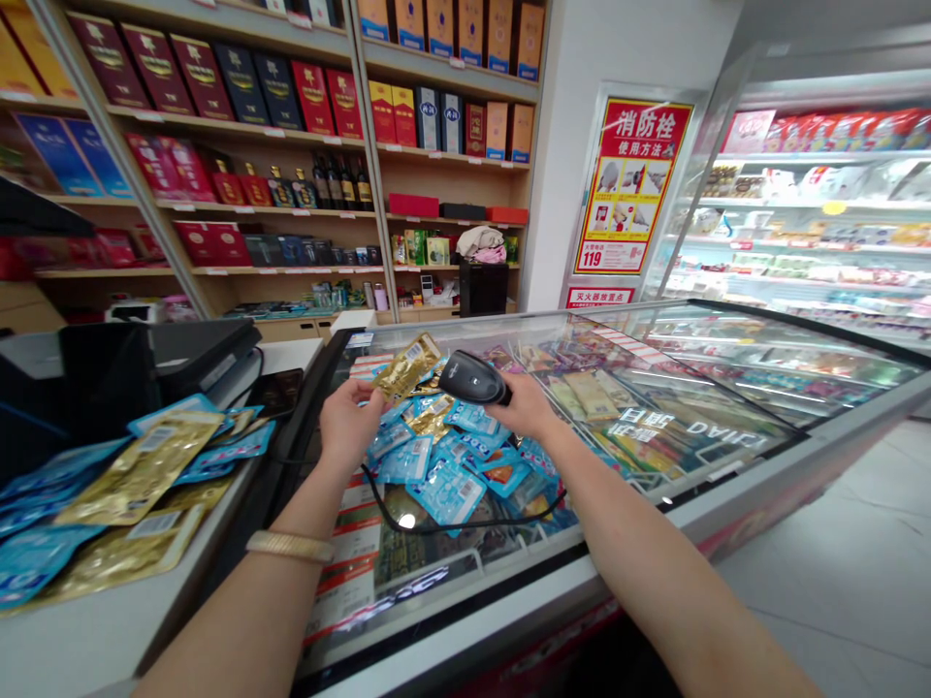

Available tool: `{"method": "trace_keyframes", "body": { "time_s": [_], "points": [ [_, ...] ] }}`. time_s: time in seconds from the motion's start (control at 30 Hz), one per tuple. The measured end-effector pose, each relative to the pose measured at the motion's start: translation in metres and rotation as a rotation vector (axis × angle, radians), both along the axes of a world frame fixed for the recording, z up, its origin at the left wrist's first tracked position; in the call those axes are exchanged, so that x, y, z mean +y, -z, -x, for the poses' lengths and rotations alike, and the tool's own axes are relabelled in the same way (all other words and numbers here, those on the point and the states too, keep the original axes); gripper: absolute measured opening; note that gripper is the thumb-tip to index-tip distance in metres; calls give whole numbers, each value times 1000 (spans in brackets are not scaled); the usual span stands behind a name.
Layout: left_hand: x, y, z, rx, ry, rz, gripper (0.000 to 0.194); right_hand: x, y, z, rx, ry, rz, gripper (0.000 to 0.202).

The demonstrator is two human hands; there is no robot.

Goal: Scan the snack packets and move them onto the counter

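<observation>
My left hand [349,422] pinches the lower end of a gold snack packet [408,366], whose printed barcode faces up. In my right hand [528,402] is a black barcode scanner [474,376], its head pointing left toward that packet. The scanner's black cable [465,528] loops down across the glass. Below both hands, a loose pile of blue snack packets [447,490], with some gold ones among them, lies on the glass lid of a chest freezer [465,582]. My fingers partly hide the packet's bottom edge and the scanner's handle.
On the white counter [80,650] at left lies another heap of gold and blue packets [145,465], near a black phone [280,393] and a dark checkout machine [193,349]. Shelves of boxed bottles [312,97] stand behind; a lit open cooler [815,194] is at right.
</observation>
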State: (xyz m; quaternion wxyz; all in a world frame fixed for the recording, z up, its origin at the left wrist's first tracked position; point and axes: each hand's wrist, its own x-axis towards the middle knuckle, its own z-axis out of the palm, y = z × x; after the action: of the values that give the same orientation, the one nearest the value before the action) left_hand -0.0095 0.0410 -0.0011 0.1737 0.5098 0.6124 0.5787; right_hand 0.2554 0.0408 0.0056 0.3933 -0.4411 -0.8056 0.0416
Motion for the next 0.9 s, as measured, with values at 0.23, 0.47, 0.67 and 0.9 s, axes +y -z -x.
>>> {"method": "trace_keyframes", "body": {
  "time_s": [0.23,0.47,0.67,0.9],
  "points": [
    [0,0,0,-33,10,-24,13,0,-1,1,13,37,17,35],
    [-3,-3,-4,-132,43,-18,11,2,2,0,-8,53,-5,30],
    [-13,-31,10,-411,-35,-66,6,6,10,-3,1,23,-52,36],
    [-74,-56,97,-553,-342,-155,13,8,15,-6,-9,34,-76,30]
  ]
}}
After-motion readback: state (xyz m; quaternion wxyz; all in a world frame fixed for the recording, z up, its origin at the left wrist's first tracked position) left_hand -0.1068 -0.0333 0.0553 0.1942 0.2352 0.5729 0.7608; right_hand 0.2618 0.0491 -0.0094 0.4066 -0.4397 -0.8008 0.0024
